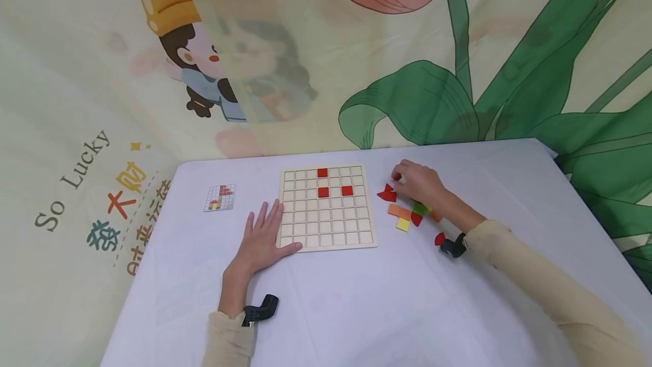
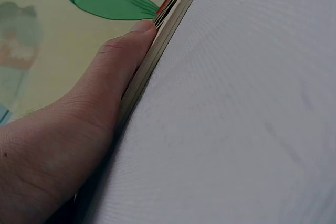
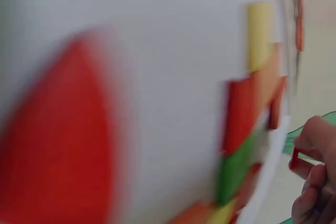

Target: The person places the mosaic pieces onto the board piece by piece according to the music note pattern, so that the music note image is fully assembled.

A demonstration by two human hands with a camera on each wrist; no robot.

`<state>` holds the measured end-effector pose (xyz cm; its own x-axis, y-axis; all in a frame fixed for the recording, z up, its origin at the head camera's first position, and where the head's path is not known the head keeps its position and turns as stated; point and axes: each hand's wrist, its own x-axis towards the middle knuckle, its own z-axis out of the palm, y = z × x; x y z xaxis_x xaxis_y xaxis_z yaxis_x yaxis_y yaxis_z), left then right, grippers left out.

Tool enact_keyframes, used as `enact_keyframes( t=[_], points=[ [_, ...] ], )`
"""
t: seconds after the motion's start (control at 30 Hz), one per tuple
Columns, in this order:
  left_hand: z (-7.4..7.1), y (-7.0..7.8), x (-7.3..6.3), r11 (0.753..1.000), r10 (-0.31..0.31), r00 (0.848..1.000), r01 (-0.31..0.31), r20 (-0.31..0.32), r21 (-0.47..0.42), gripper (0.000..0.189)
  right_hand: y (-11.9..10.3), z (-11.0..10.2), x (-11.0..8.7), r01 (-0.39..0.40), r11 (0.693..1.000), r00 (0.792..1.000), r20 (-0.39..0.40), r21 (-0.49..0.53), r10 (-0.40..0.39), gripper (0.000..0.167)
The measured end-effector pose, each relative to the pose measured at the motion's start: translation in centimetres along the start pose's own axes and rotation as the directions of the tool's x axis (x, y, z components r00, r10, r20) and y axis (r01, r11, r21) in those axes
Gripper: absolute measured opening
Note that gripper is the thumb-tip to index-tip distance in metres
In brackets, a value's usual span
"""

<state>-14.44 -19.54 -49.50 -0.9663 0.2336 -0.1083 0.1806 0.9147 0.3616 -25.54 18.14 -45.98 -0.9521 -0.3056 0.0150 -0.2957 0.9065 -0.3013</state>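
Observation:
A pale wooden grid board [image 1: 326, 225] lies on the table with three red squares [image 1: 323, 192] set in its cells. My left hand [image 1: 260, 240] is spread flat at its lower left corner, and in the left wrist view the thumb [image 2: 113, 64] lies along the board's edge. To the right of the board, my right hand [image 1: 420, 181] hovers over loose coloured pieces. Its thumb and finger pinch a small red piece [image 3: 295, 158], visible in the right wrist view. Red pieces [image 1: 387, 196], orange pieces [image 1: 404, 214], a yellow square [image 1: 402, 224] and a green piece [image 1: 420, 208] lie beneath and beside it.
A small card with a coloured grid pattern [image 1: 220, 197] lies left of the board. One red curved-edged piece [image 1: 440, 239] sits apart by the right wrist camera [image 1: 453, 246]. The white-covered table [image 1: 326, 304] meets a printed cloth backdrop [image 1: 326, 129] at the rear.

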Motion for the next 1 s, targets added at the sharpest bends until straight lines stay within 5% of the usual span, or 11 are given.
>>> enact_keyframes(
  t=[0.33,0.53,1.0],
  points=[
    [0.1,0.1,-0.1,1.0,0.001,1.0,-0.001,-0.003,-0.006,0.109,-5.9,0.2,4.3,0.204,0.972,0.971,0.105,0.112,-0.216,0.015],
    [0.2,0.2,0.1,1.0,-0.004,1.0,0.004,0.0,0.004,0.108,-7.1,1.4,5.8,0.221,0.974,0.963,0.15,0.05,-0.226,0.013],
    [0.0,0.0,0.0,1.0,-0.002,1.0,0.002,-0.011,-0.005,0.108,-7.3,1.9,6.3,0.221,0.972,0.958,0.169,0.079,-0.232,0.015]
  ],
)
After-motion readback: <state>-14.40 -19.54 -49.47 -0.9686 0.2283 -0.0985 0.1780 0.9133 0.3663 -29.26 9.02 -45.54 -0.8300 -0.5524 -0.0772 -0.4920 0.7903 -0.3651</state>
